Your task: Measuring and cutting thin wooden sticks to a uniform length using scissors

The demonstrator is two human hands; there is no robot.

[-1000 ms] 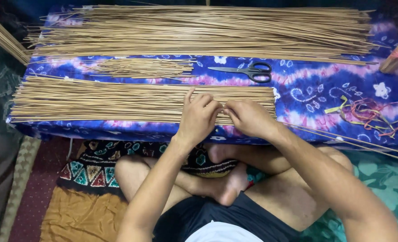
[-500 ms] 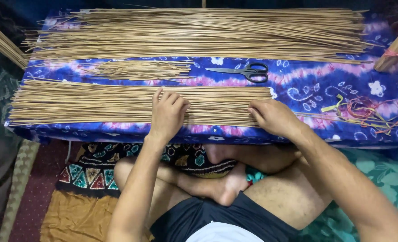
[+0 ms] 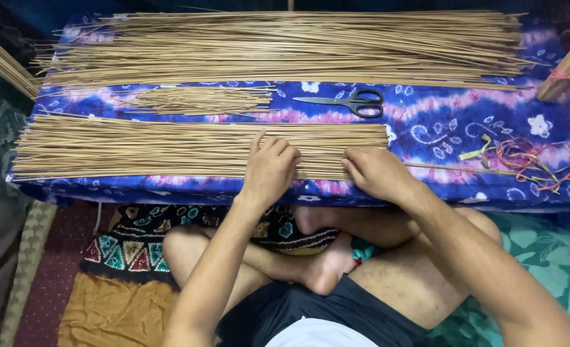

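In the head view, a person sits cross-legged before a low surface covered with a blue and pink patterned cloth. A flat layer of thin tan sticks lies along the near edge of the cloth, running left to right. The left hand rests palm down on this near layer, fingers spread flat and grasping nothing. The right hand lies just beside it at the right end of the same layer, fingers curled against the stick ends; whether it pinches any stick cannot be told.

Farther back, a small loose bunch of shorter sticks lies on the cloth, with black-handled scissors to its right, closed. Along the far edge lies a large pile of long sticks. At the right, a tangle of coloured strings rests on the cloth, well apart from both hands.
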